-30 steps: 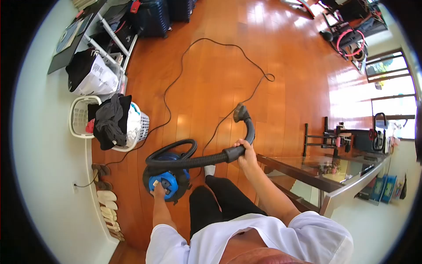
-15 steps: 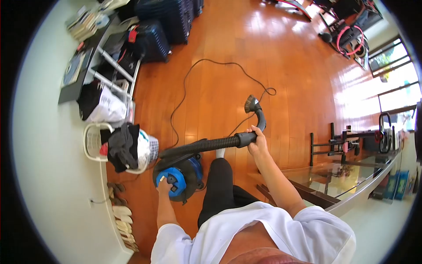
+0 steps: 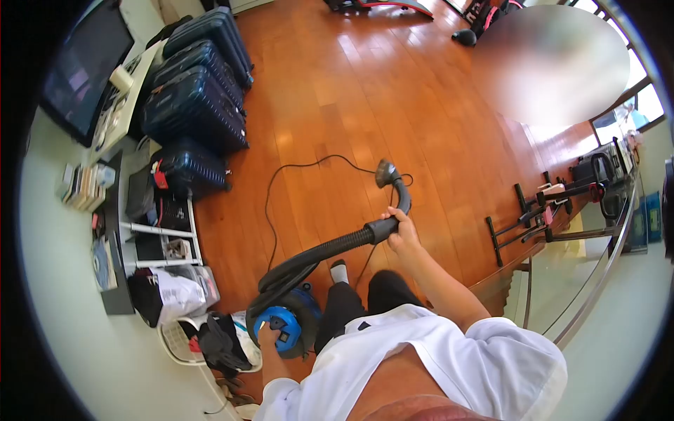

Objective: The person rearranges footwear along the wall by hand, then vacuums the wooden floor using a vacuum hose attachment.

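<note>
My right hand [image 3: 401,231] is closed around the handle end of a black ribbed vacuum hose [image 3: 330,245]. Beyond it, a bent tube ends in a round brush head [image 3: 384,172], held out over the wooden floor. The hose curves back to a blue and black canister vacuum cleaner [image 3: 300,330] by my legs. My left hand [image 3: 267,335] grips the blue top of the canister, its fingers partly hidden. A thin dark power cord [image 3: 306,164] loops across the floor ahead and passes behind the brush tube.
Several dark suitcases [image 3: 193,109] line the left wall, near a shelf unit [image 3: 158,230] and a screen [image 3: 88,63]. A white laundry basket [image 3: 172,344] with clothes stands left of the canister. At right are a black metal frame [image 3: 519,217] and a glass railing [image 3: 562,281].
My view has turned, bringing more suitcases and the screen into sight; the laundry basket now sits lower. Both hands keep their hold on the vacuum, and my foot has come forward into view.
</note>
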A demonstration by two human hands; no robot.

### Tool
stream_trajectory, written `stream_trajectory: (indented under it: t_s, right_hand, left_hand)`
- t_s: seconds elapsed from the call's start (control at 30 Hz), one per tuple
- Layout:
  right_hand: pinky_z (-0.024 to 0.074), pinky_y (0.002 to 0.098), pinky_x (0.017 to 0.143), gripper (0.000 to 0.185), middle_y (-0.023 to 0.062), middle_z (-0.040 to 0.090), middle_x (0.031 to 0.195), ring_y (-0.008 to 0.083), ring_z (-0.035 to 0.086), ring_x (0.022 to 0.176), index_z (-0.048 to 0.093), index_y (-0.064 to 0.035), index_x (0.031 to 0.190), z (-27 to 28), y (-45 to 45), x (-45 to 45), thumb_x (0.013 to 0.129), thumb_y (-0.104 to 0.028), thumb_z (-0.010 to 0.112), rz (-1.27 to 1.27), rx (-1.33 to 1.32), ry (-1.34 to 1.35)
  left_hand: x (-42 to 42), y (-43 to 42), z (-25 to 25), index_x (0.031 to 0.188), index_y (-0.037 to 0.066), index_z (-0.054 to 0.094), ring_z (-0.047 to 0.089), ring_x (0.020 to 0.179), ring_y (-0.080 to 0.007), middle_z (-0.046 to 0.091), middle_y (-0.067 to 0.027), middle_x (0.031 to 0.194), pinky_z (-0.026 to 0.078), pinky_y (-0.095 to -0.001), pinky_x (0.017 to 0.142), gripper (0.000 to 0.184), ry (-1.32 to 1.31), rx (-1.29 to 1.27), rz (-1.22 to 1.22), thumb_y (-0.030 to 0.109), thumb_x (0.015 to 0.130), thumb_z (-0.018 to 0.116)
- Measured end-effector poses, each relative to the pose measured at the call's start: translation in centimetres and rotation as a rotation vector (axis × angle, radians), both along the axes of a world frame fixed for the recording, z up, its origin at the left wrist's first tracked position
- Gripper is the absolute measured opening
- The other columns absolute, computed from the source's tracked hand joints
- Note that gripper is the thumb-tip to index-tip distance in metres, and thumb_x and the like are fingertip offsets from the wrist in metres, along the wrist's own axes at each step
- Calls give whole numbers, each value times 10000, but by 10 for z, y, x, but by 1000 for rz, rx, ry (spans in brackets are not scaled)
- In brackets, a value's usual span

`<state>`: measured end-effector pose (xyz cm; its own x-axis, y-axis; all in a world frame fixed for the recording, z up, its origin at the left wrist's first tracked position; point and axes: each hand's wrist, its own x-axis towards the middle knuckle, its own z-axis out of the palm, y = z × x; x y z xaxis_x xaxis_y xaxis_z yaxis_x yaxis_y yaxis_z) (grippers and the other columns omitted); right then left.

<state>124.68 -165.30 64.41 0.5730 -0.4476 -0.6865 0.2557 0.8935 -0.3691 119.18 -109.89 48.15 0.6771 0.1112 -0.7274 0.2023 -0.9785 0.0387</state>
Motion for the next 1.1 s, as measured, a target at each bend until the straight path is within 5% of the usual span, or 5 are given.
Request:
stream_trajectory:
  t_s: [0.37, 0.83, 0.97, 1.03, 1.1]
  right_hand:
    - [517, 399, 800, 120, 72, 546, 722, 229, 567, 726, 513, -45, 839, 9, -310, 138, 832, -25, 631, -390, -100, -211]
    - [467, 404, 940, 155, 87, 619, 836, 232, 591, 861, 562, -63, 769, 45, -684, 254, 833, -123, 690, -620, -296, -309]
    - [475, 392, 899, 160, 63, 590, 792, 207, 580, 830, 537, -88, 826, 30, -807, 255, 845, -142, 687, -694, -320, -401]
    - [483, 384, 869, 163, 53, 588, 785, 196, 581, 812, 531, -86, 839, 35, -849, 259, 850, -142, 684, -712, -631, -176]
    - [488, 368, 845, 159, 47, 582, 777, 187, 579, 795, 522, -83, 846, 56, -898, 250, 856, -121, 675, -679, -501, -161]
  left_hand:
    - [235, -190, 25, 1212, 222, 613, 626, 1071, -322, 676, -115, 1122, 498, -459, 902, 562, -30, 30, -249, 216, 664, 738]
    - [541, -602, 53, 1148, 263, 634, 634, 1076, -267, 679, -47, 1131, 414, -534, 924, 444, -113, 15, -694, 196, 716, 708]
    - [615, -745, 68, 1178, 289, 631, 625, 1095, -254, 678, -47, 1138, 410, -524, 935, 472, -135, -8, -821, 204, 720, 709]
    - [661, -808, 49, 1188, 291, 629, 617, 1113, -249, 669, -49, 1161, 421, -520, 922, 475, -121, 41, -837, 207, 726, 706]
    - [694, -880, 29, 1194, 291, 628, 617, 1116, -253, 668, -52, 1165, 430, -517, 910, 477, -123, 14, -855, 210, 730, 704]
